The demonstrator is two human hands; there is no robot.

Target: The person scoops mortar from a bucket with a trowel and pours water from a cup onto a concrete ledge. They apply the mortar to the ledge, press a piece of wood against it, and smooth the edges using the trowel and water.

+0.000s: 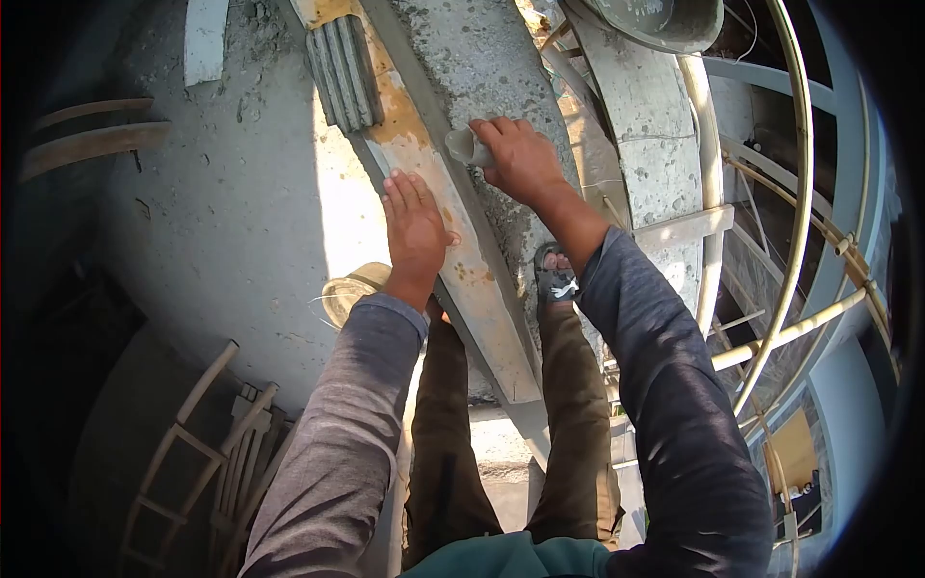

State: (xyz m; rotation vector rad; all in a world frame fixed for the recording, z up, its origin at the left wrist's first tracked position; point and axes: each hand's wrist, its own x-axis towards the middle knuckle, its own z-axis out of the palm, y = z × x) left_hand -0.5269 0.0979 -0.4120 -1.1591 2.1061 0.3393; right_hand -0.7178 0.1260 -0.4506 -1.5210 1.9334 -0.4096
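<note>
My left hand (414, 220) lies flat with its fingers spread on a long, stained board (462, 260) that runs between my legs. To the right of it, my right hand (523, 159) grips a small grey cup (466, 147) by its side, over the board's right edge. A grey ribbed block (343, 74) rests on the board's upper part, beyond my left hand. Rough wet-looking concrete (482, 58) borders the board on the right.
A bucket (355, 292) stands left of my left forearm. At the top right is a large basin (665, 21). Bamboo poles (798, 173) cross the right side above a drop. A wooden ladder (178, 433) lies lower left. My sandalled foot (556, 273) is on the concrete.
</note>
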